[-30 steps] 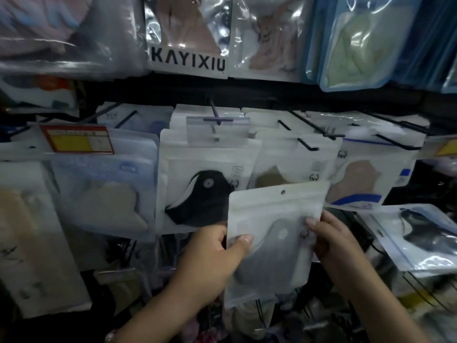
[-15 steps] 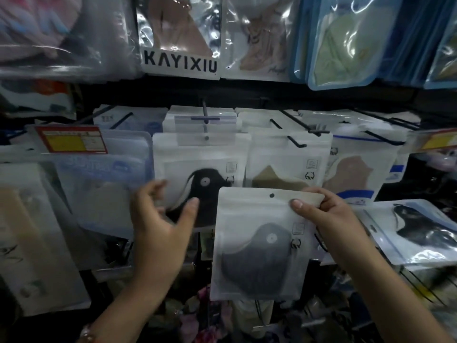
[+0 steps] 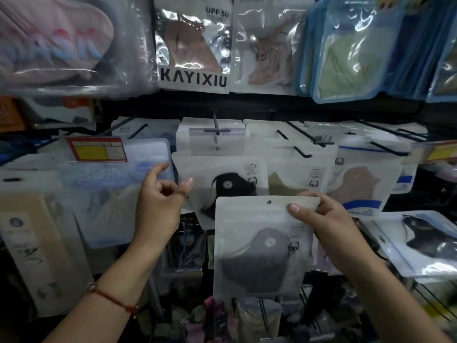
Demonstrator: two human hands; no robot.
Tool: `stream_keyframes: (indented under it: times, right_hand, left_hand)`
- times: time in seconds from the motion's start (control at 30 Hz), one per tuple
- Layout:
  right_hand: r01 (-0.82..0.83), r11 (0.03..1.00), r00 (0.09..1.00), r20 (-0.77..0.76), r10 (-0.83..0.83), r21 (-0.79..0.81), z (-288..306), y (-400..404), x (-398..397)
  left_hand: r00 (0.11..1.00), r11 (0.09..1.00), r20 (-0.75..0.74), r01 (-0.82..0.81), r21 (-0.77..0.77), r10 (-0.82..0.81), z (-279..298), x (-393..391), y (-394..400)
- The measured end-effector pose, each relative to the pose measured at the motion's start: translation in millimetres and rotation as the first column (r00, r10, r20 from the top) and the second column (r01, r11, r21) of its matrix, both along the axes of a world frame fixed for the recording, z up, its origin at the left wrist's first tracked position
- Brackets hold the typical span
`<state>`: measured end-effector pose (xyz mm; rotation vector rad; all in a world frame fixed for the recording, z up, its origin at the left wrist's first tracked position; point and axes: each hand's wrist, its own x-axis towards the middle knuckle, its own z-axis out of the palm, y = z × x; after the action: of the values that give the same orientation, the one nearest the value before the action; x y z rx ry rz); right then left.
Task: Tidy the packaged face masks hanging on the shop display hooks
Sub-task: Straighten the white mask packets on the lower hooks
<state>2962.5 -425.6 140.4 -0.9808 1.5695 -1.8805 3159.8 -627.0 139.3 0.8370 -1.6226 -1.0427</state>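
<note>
The right hand (image 3: 329, 226) pinched the grey-mask pack (image 3: 262, 246) by its top right corner, below the hooks. The left hand (image 3: 158, 204), holding nothing, fingers loosely curled, reached toward the hanging black-mask pack (image 3: 222, 184). One-corner grip risked swinging; the hole (image 3: 269, 202) might miss the hook (image 3: 215, 127).

Display rack with black wire hooks (image 3: 300, 147) projecting forward. On the centre hook (image 3: 215, 131) hang white packs, the front one holding a black mask (image 3: 230, 186). Adjacent hooks to the right carry a tan-mask pack (image 3: 294, 180) and a beige-mask pack (image 3: 358, 186). A red-and-yellow price tag (image 3: 96, 149) sits at left.
</note>
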Motion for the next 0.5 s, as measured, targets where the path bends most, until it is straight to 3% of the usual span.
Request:
stream_keyframes:
  times: [0.23, 0.4, 0.5]
  right_hand:
    - [-0.005, 1.0, 1.0, 0.015, 0.004, 0.014, 4, -2, -3]
    - [-0.023, 0.999, 1.0, -0.013, 0.024, 0.026, 7, -1, -2]
    - [-0.024, 0.999, 0.999, -0.048, 0.025, 0.022, 14, -1, 1]
  left_hand:
    - [0.999, 0.999, -0.015, 0.044, -0.013, -0.044, 3, -4, -5]
    - [0.981, 0.981, -0.029, 0.194, 0.011, -0.193, 6, 2, 9]
    - [0.972, 0.971, -0.028, 0.232, -0.062, -0.234, 10, 7, 23]
